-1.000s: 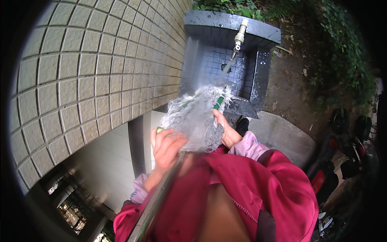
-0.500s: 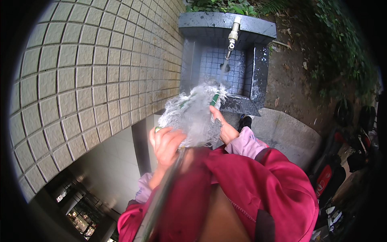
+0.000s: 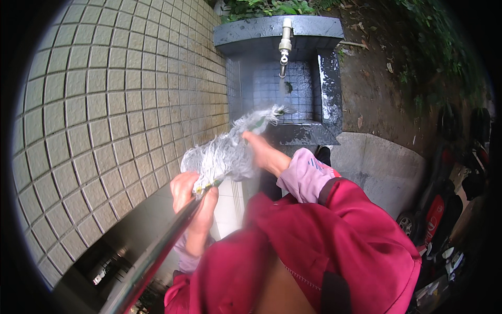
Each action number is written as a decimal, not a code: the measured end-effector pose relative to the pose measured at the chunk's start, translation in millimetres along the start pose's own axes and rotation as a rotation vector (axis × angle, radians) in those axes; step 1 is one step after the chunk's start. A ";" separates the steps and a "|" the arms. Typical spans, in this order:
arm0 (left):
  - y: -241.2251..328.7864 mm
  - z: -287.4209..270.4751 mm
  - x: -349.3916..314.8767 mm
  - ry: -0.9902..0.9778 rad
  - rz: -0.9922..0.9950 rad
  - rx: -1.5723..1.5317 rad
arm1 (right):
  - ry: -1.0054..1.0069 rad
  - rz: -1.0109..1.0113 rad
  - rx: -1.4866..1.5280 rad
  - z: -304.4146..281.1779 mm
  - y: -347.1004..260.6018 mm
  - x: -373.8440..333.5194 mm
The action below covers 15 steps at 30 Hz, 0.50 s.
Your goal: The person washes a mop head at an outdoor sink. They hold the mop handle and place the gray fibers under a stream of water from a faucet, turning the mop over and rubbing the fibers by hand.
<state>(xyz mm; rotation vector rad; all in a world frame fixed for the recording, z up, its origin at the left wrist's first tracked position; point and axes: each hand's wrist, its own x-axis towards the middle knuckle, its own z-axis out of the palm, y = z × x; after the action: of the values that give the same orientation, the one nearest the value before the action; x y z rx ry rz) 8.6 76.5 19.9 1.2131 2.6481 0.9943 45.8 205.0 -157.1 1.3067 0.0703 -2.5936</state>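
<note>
A wet mop head point(image 3: 222, 159) of grey-white shaggy strands, with bits of green showing, stretches in front of the sink. Its far tip reaches over the sink's near rim. My left hand point(image 3: 194, 201) is closed around the near end of the mop head, where the shiny mop pole point(image 3: 151, 256) joins it. The pole slants down to the lower left. Closed on the far part of the strands is my right hand point(image 3: 264, 156); strands cover its fingertips. Ahead stands a tap point(image 3: 284, 49) over a blue-tiled sink point(image 3: 330, 86), with a dark drain hole point(image 3: 288, 87).
A beige tiled wall point(image 3: 125, 104) rises close on the left. Bare soil point(image 3: 371, 99) and green plants point(image 3: 444, 52) lie at the right, with a concrete slab point(image 3: 371, 162) nearer. Black and red objects point(image 3: 434, 214), one with a wheel, stand at far right.
The mop head has moved left and nearer, and now looks narrower and slanted. Both hands have shifted left with it, and the pole has swung left. The view has shifted slightly.
</note>
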 end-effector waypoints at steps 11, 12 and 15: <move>11.5 8.5 -1.5 -0.095 -0.004 0.086 | 0.005 0.014 -0.016 -6.8 -3.6 6.6; 13.4 8.2 0.5 -0.095 -0.006 0.089 | 0.025 -0.016 -0.021 -3.8 -5.2 2.6; 18.7 2.4 2.8 -0.075 -0.032 0.054 | 0.096 -0.098 -0.095 5.9 -9.3 -14.9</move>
<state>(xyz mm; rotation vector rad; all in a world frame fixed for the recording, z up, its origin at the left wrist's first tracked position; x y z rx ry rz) 19.7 88.8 29.4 1.1903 2.6440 0.8598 47.5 215.9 -142.2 1.4256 0.2780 -2.5709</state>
